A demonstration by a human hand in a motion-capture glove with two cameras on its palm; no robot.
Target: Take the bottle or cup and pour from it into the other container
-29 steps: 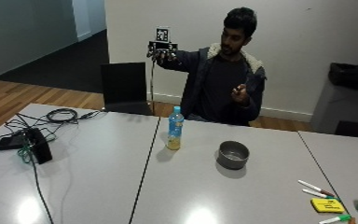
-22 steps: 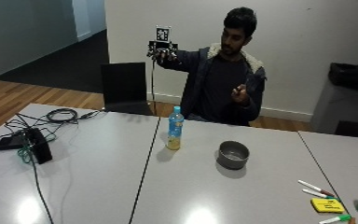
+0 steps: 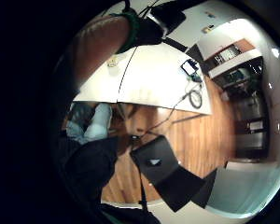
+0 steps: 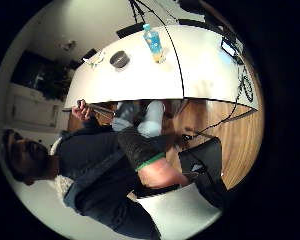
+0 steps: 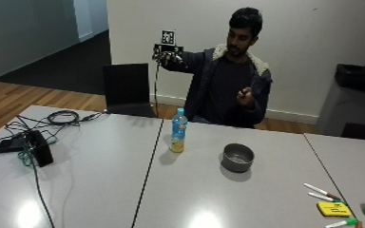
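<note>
Nothing on the table has shifted since the earlier outside view, and the gloved right hand (image 5: 168,56) is still raised at head height, well above and behind the bottle (image 5: 178,130), holding nothing. Whether its fingers are spread or curled I cannot tell; they are too small and dark to read in the outside view, and the palm views show only an arm and the room below.

Taking the bottle as the landmark: it stands upright on the table (image 5: 94,190), just beside the seam between the two tabletops, cap on, with yellowish liquid filling its lower part. The grey metal cup (image 5: 237,157) sits near it, on the side toward the markers (image 5: 325,192), apart from it and upright. The bare left hand (image 5: 244,96) is lifted in front of the chest, beyond the cup. A black device with cables (image 5: 33,145) lies well apart on the bottle's other side.

By my judgement the task has not started: neither vessel is touched. Reaching down, gripping, lifting and pouring all remain.
</note>
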